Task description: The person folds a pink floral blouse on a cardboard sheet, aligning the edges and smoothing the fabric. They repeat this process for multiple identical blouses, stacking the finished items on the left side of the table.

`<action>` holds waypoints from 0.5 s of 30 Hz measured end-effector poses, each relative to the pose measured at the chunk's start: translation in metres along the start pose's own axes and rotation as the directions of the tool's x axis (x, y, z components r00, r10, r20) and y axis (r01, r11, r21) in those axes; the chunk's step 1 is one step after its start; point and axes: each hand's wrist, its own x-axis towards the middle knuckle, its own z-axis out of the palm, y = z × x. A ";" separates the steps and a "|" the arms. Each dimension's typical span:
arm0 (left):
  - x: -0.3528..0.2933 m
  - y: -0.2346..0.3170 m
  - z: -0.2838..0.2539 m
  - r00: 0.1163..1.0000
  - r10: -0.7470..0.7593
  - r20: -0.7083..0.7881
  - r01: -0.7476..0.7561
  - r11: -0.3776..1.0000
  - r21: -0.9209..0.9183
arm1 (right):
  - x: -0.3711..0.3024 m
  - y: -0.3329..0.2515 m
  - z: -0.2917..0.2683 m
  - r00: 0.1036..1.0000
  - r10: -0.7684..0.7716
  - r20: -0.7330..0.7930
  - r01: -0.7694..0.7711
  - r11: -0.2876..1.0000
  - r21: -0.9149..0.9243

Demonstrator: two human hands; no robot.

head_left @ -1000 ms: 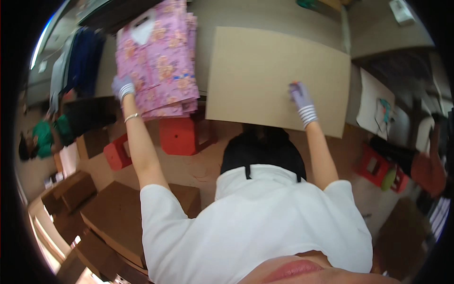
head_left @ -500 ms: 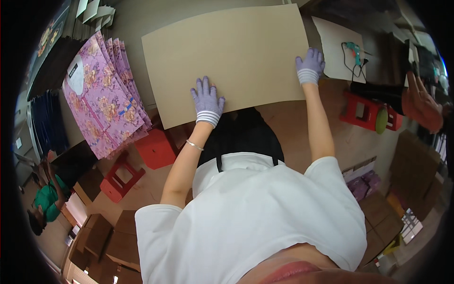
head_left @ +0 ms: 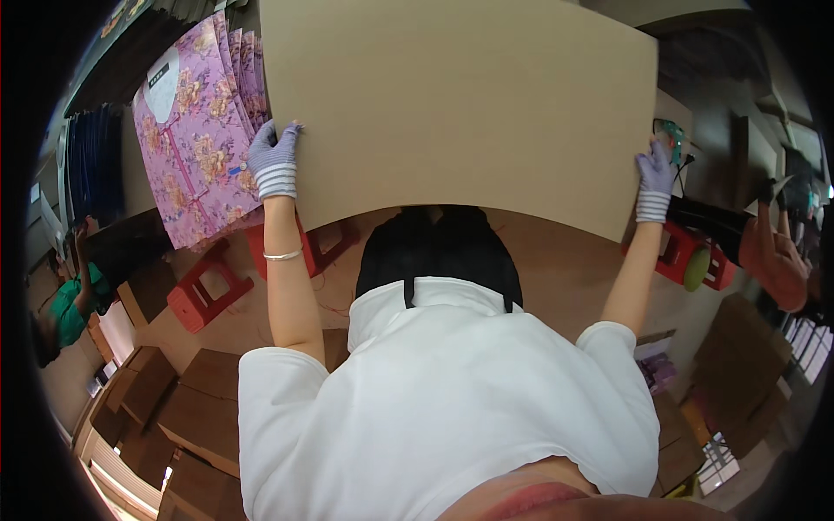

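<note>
A large tan cardboard sheet (head_left: 460, 113) spans the space in front of me, its near edge bowed upward in the middle. My left hand (head_left: 274, 163), in a lilac knit glove with a white striped cuff, grips the sheet's left edge. At the opposite edge my right hand (head_left: 656, 181), gloved the same way, is closed on the board. The fingers curled behind the sheet are partly hidden. Just beyond my left hand lies a stack of purple floral garment-shaped panels (head_left: 204, 143). A teal glue gun (head_left: 671, 135) with a dark cord shows past the right edge, partly covered.
Red plastic stools (head_left: 207, 286) stand at the left, and another red stool (head_left: 671, 252) is at the right. Cardboard boxes (head_left: 204, 404) are piled behind me on the left. One person in green (head_left: 74, 304) is at far left; another person's arm (head_left: 773, 260) shows at far right.
My hands have moved outward to the sheet's two side edges and now grip it. The sheet has come nearer, looks larger and bows; more of the glue gun's white mat is covered.
</note>
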 end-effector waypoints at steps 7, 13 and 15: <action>-0.042 0.036 0.048 0.856 0.460 0.236 -0.516 0.745 0.423 | -0.053 -0.117 0.162 0.893 -0.317 0.320 0.424 0.831 -0.360; -0.081 0.033 0.157 0.800 0.478 0.362 -0.587 0.500 0.637 | -0.085 -0.057 0.290 0.819 -0.436 0.372 0.573 0.601 -0.557; -0.079 0.018 0.188 0.857 0.304 0.416 -0.510 0.389 0.767 | -0.083 -0.032 0.316 0.802 -0.420 0.424 0.595 0.503 -0.627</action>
